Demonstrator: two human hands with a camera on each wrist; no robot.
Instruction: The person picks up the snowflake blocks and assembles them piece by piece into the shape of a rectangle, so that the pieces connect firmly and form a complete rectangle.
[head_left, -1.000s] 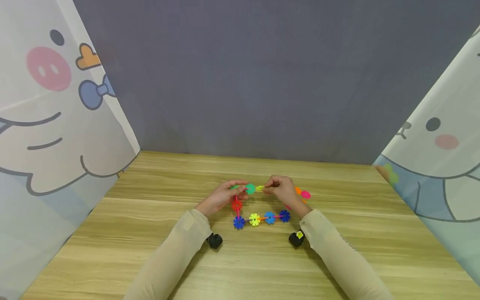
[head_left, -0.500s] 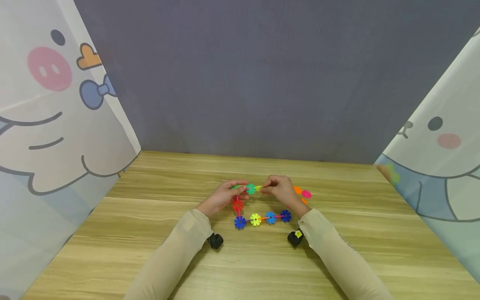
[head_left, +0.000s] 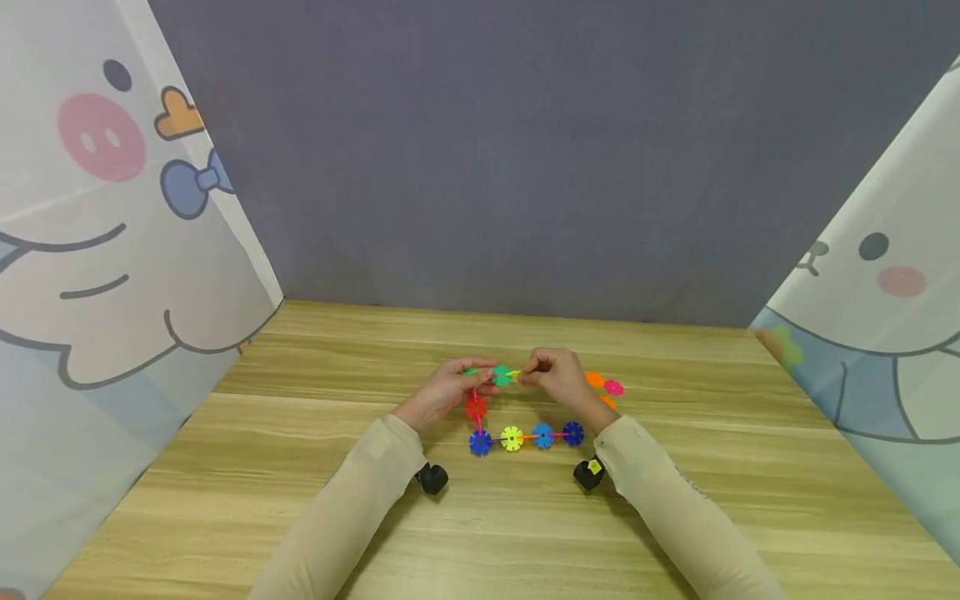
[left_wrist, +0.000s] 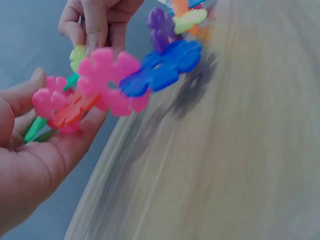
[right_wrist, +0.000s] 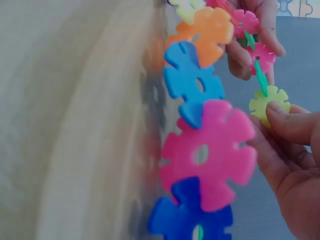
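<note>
My left hand [head_left: 444, 392] holds one end of a chain of slotted plastic snowflake discs, its fingers and thumb around a pink disc [left_wrist: 47, 104] and a green one beside it. Between thumb and fingers, my right hand [head_left: 564, 381] pinches a yellow snowflake disc [right_wrist: 265, 105]. That disc meets the edge of a green disc [head_left: 502, 376] at the chain's end. From the left hand the chain drops past a red disc [head_left: 476, 407] to a dark blue disc [head_left: 481, 442]. It then runs right through a yellow disc [head_left: 512, 438] and a light blue disc [head_left: 543, 435].
Beyond the right wrist lie loose discs: an orange one [head_left: 594, 379], a pink one [head_left: 613, 387] and another orange piece [head_left: 607, 402]. Black wrist cameras hang under both cuffs, the right one [head_left: 588, 473] near the chain. A grey panel [head_left: 510, 167] stands behind the wooden table [head_left: 510, 533].
My right hand has shifted slightly left, bringing the yellow disc closer to the green disc and turning it more edge-on. The left hand keeps its hold on the chain.
</note>
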